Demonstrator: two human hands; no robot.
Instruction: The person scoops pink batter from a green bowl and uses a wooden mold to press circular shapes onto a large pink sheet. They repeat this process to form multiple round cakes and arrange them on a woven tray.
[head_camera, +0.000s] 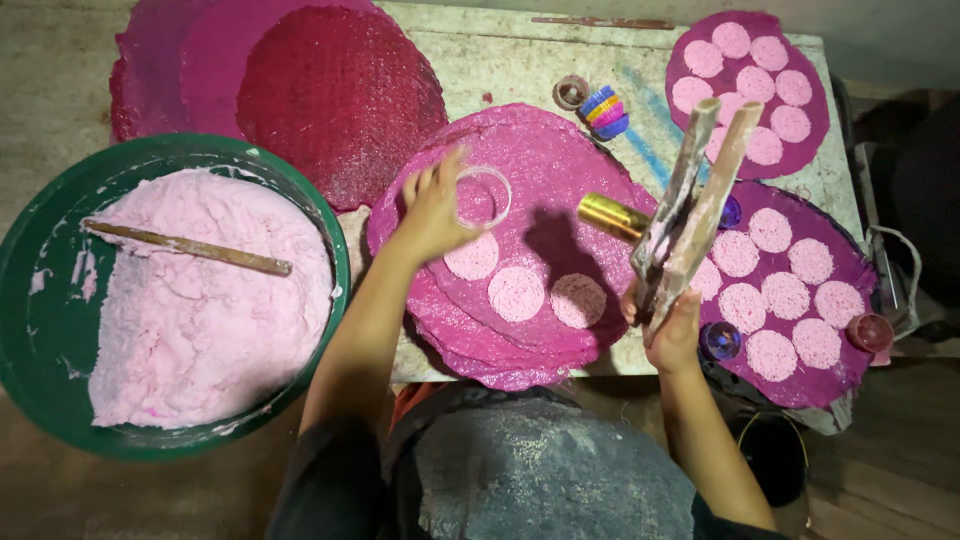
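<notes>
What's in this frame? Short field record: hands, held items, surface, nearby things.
left hand: holds a clear ring mould against the top pink mat
right hand: grips two wooden sticks, raised upright
discs on centre mat: three pale pink discs in a row
side mats: right mat and far mat, both covered with discs
green basin: holds pink dough, with a wooden stick lying on it
other: gold cylinder, stacked coloured cups
</notes>
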